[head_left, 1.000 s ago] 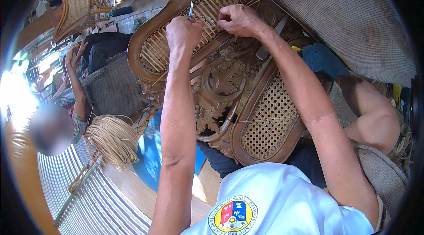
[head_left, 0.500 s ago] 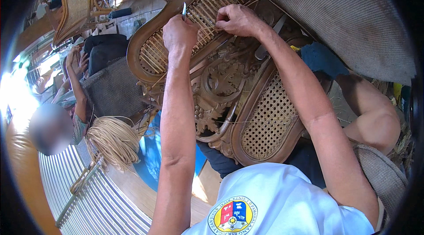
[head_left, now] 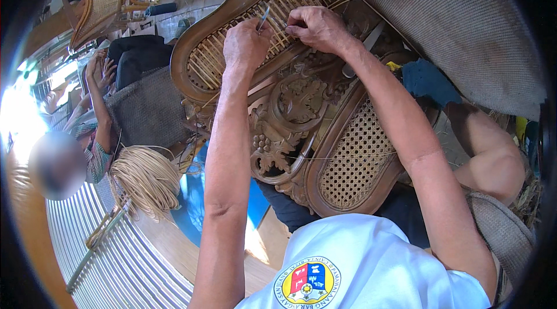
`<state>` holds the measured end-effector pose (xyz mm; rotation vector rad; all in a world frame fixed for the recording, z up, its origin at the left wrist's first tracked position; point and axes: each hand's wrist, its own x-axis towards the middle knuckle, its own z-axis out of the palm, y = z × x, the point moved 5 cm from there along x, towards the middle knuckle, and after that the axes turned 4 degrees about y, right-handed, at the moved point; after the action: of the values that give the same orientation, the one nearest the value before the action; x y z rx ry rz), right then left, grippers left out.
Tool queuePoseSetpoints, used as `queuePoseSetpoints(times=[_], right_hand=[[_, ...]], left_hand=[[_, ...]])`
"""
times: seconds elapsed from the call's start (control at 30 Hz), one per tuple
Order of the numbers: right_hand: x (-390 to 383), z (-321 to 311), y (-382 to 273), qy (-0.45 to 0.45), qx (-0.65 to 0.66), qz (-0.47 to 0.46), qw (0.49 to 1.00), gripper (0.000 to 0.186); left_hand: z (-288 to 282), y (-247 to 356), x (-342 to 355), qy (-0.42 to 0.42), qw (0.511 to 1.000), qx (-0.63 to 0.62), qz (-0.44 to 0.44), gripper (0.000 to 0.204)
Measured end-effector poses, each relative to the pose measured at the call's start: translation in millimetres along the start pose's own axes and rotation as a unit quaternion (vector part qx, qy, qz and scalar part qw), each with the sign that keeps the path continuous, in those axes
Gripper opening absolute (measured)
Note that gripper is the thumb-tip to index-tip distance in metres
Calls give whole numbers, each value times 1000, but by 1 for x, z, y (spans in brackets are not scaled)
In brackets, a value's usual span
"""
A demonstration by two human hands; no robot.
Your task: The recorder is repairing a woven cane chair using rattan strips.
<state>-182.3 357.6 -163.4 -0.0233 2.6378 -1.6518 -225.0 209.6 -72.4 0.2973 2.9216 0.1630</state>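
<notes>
A carved brown wooden frame [head_left: 181, 42] lies in front of me, its far oval panel filled with rattan strips [head_left: 204, 72] laid side by side. My left hand [head_left: 246, 45] is closed over that panel around a small pointed metal tool [head_left: 264, 17], whose tip sticks up past the fingers. Just to its right, my right hand [head_left: 318, 29] pinches at the panel's near edge; what its fingertips hold is too small to make out. Nearer to me, a second oval panel [head_left: 355, 161] carries finished woven cane, with carved leaf scrollwork [head_left: 299, 100] between the two.
A knife [head_left: 371, 37] rests on the frame beside my right forearm. At the left sit a coil of rattan strands [head_left: 145, 180] and another person [head_left: 100, 120]. A cane-backed chair [head_left: 101, 4] stands at the far left. Ribbed woven material [head_left: 458, 24] covers the far right.
My left hand has shifted slightly right, nearer to my right hand, and the tool's tip now leans more to the right. The right hand has barely moved.
</notes>
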Motion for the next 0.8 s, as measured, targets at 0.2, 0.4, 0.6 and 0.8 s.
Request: queuePoseSetpoints(times=[0.2, 0.4, 0.6, 0.8], right_hand=[[-2, -7, -12, 9, -19, -23, 1000, 24], [-3, -16, -23, -14, -129, -60, 990, 18], [-7, -12, -28, 19, -105, -121, 987, 12], [-15, -10, -32, 27, -63, -137, 988, 8]], left_hand=[[2, 6, -15, -33, 999, -24, 28, 26], [9, 24, -32, 31, 998, 53, -15, 24], [-11, -18, -106, 87, 993, -8, -82, 20], [-38, -73, -157, 93, 965, -149, -192, 20]])
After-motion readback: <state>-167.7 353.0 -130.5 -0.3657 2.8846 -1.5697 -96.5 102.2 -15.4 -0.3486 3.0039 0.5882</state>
